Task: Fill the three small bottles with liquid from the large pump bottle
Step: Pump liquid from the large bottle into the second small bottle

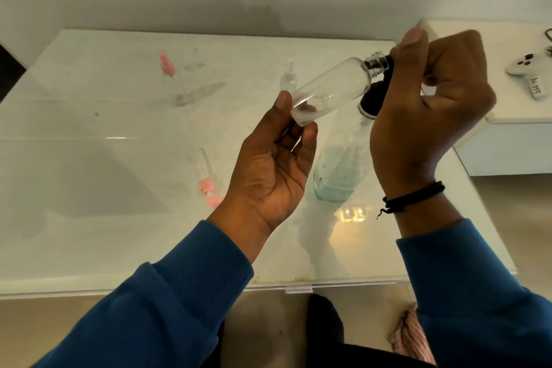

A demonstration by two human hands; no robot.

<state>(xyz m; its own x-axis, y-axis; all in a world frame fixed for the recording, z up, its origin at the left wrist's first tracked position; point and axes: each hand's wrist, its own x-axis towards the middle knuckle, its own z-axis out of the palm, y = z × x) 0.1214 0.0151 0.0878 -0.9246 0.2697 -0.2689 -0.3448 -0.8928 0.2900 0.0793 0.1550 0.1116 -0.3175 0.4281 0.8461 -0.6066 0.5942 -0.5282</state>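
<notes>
Bottle (328, 88) slants neck-up toward pump (375, 84), base pinched by left hand (268, 164), right hand (424, 92) gripping pump.

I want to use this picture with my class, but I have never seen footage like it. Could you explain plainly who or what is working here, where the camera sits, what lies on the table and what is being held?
No machine is at work: a person in blue sleeves uses two bare hands. The single camera is worn on the person's head and looks down at them.

The left hand holds the base of a small clear plastic bottle, tilted with its open neck up and to the right. The right hand is curled round the black pump head of the large clear pump bottle, which stands on the glossy white table and holds pale blue-green liquid.

Also on the table: a small clear bottle with a pink top standing at the back, a small bottle with a clear cap beside it, and a pink-capped one lying down. A white game controller rests on a side unit.
</notes>
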